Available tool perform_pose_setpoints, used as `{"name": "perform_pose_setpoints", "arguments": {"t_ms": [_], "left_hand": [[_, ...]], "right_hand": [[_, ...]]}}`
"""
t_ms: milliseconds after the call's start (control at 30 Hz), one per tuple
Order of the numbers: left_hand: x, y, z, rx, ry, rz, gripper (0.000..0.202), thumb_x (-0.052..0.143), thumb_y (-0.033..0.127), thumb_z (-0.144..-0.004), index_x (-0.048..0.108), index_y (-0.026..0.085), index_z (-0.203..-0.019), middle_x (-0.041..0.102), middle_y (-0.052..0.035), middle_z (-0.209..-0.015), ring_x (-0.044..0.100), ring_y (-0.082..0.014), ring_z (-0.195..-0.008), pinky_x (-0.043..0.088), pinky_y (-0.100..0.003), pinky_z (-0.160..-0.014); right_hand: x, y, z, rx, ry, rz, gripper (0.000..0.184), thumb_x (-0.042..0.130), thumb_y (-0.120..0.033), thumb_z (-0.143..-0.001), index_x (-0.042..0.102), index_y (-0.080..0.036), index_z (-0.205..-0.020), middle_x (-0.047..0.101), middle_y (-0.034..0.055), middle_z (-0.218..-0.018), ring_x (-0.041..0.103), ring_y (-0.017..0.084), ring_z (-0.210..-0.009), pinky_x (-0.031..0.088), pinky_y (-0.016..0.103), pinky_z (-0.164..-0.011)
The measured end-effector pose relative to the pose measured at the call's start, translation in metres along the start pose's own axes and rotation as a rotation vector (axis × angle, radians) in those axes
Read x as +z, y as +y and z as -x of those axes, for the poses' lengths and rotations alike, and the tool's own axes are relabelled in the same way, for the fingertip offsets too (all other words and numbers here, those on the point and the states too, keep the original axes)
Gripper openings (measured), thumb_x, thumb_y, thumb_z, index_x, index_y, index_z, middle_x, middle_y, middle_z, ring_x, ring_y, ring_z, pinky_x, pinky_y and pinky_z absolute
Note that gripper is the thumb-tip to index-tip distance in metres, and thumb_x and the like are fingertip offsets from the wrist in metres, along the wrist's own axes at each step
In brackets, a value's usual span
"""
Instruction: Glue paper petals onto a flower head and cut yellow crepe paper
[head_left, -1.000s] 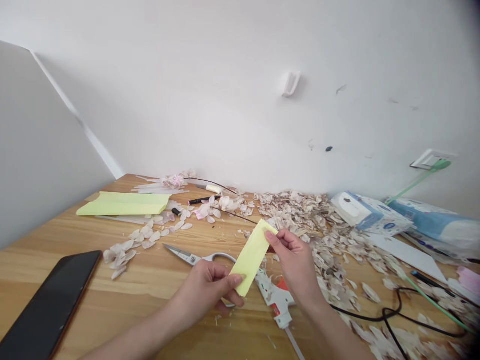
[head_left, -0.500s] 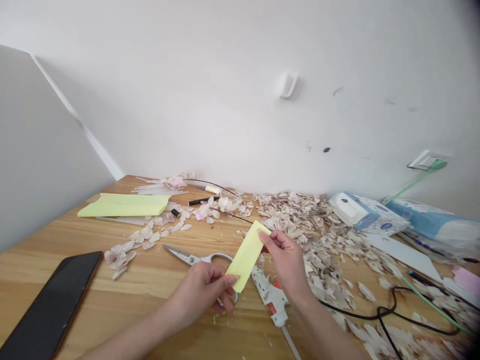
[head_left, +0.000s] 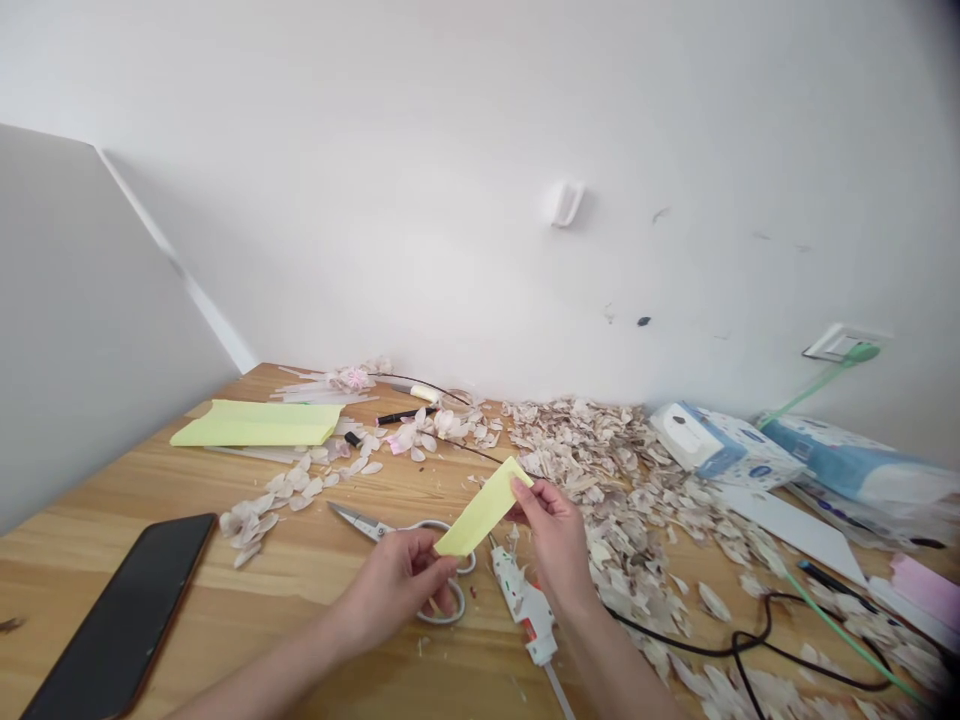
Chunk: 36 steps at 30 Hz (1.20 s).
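Note:
A folded strip of yellow paper is held slantwise above the table between both hands. My right hand pinches its upper right end, thumb on top. At the lower left end, my left hand has thumb and fingers closed on the strip's corner. Scissors lie on the wood behind the left hand, their handles partly hidden by it. Just left of my right wrist rests a white glue gun with a glue stick out of its back. A larger yellow sheet lies at the back left.
A black phone lies at the left. Dried petals are heaped at the back and right, with a smaller petal row on the left. A tissue pack, a black cable and a black marker also lie there.
The yellow strip has tilted flatter, its lower end swinging up and left. My right hand has shifted slightly left and down in view. The whole view has moved a little.

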<state>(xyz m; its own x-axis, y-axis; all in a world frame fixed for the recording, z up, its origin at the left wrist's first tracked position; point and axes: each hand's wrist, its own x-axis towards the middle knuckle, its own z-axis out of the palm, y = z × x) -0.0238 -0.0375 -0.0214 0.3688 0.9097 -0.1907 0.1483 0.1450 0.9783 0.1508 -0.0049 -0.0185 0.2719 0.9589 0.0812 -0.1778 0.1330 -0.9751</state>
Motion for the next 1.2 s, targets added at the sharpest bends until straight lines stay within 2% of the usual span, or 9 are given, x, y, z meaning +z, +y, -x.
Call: {"name": "perform_pose_setpoints", "arguments": {"t_ms": [267,400,467,567,700,800,867,1033,1200], "left_hand": [[-0.021,0.019,0.010,0.223,-0.177,-0.082,0.030,0.048,0.040,-0.084,0.058,0.014,-0.094,0.068,-0.0097,-0.093,0.063,-0.0208,-0.087,0.047,-0.030,-0.077],[-0.030,0.024,0.013,0.582,0.004,-0.379,0.049,0.056,0.024,-0.080,0.041,0.025,-0.127,0.038,-0.0099,-0.139,0.033,-0.0240,-0.129,0.029,-0.040,-0.104],[-0.028,0.024,0.013,0.729,0.003,-0.539,0.054,0.060,0.021,-0.076,0.043,0.027,-0.127,0.032,-0.0081,-0.144,0.021,-0.0251,-0.134,0.021,-0.043,-0.108],[-0.021,0.025,0.013,0.825,-0.072,-0.593,0.028,0.056,0.017,-0.079,0.061,0.025,-0.106,0.055,-0.0071,-0.126,0.035,-0.0238,-0.128,0.017,-0.045,-0.110],[-0.021,0.032,0.016,0.628,-0.047,-0.359,0.015,0.053,0.020,-0.082,0.068,0.022,-0.082,0.072,-0.0038,-0.088,0.064,-0.0180,-0.092,0.025,-0.040,-0.106],[-0.029,0.038,0.014,0.367,0.107,-0.055,0.014,0.061,0.030,-0.076,0.065,0.018,-0.069,0.071,-0.0035,-0.074,0.064,-0.0169,-0.072,0.047,-0.031,-0.078],[-0.036,0.040,0.010,0.219,0.150,0.101,0.019,0.065,0.035,-0.071,0.063,0.017,-0.066,0.069,-0.0024,-0.067,0.062,-0.0155,-0.063,0.047,-0.026,-0.061],[-0.047,0.043,0.002,0.023,0.071,0.231,0.024,0.069,0.037,-0.067,0.063,0.015,-0.077,0.070,-0.0019,-0.069,0.061,-0.0144,-0.064,0.045,-0.023,-0.060],[-0.047,0.044,0.004,0.006,0.004,0.218,0.023,0.068,0.036,-0.070,0.063,0.015,-0.080,0.070,-0.0019,-0.072,0.061,-0.0129,-0.063,0.044,-0.021,-0.058]], "right_hand": [[-0.002,-0.003,-0.007,0.169,-0.044,-0.111,0.029,0.075,-0.040,-0.061,0.056,-0.018,-0.056,0.061,-0.0045,-0.053,0.056,0.011,-0.051,0.048,0.022,-0.055],[0.000,-0.007,-0.002,0.357,-0.205,-0.153,0.024,0.076,-0.037,-0.060,0.064,-0.017,-0.066,0.067,0.0001,-0.063,0.061,0.013,-0.055,0.049,0.024,-0.055],[0.005,-0.007,0.008,0.435,-0.311,-0.153,0.022,0.075,-0.037,-0.062,0.066,-0.018,-0.069,0.067,0.0009,-0.064,0.061,0.013,-0.054,0.049,0.024,-0.054],[0.014,-0.003,0.025,0.505,-0.469,-0.110,0.024,0.072,-0.040,-0.064,0.067,-0.019,-0.074,0.066,0.0016,-0.066,0.061,0.014,-0.056,0.048,0.025,-0.054],[0.020,0.005,0.036,0.518,-0.626,0.058,0.032,0.058,-0.049,-0.073,0.063,-0.017,-0.071,0.063,0.0021,-0.058,0.058,0.015,-0.049,0.046,0.026,-0.048],[0.019,0.009,0.034,0.392,-0.611,0.251,0.032,0.049,-0.049,-0.078,0.057,-0.019,-0.079,0.060,0.0004,-0.056,0.054,0.016,-0.049,0.044,0.027,-0.050],[0.018,0.011,0.034,0.243,-0.544,0.369,0.018,0.060,-0.035,-0.073,0.055,-0.020,-0.081,0.061,0.0019,-0.072,0.056,0.019,-0.068,0.045,0.032,-0.066],[0.023,0.019,0.043,-0.140,-0.675,1.014,0.044,0.051,-0.002,-0.061,0.056,-0.015,-0.103,0.055,0.0116,-0.107,0.047,0.028,-0.103,0.034,0.038,-0.090],[0.032,0.023,0.048,-0.103,-0.740,1.171,0.054,0.049,0.000,-0.055,0.056,-0.010,-0.108,0.057,0.0150,-0.103,0.051,0.030,-0.096,0.037,0.039,-0.084]]}}
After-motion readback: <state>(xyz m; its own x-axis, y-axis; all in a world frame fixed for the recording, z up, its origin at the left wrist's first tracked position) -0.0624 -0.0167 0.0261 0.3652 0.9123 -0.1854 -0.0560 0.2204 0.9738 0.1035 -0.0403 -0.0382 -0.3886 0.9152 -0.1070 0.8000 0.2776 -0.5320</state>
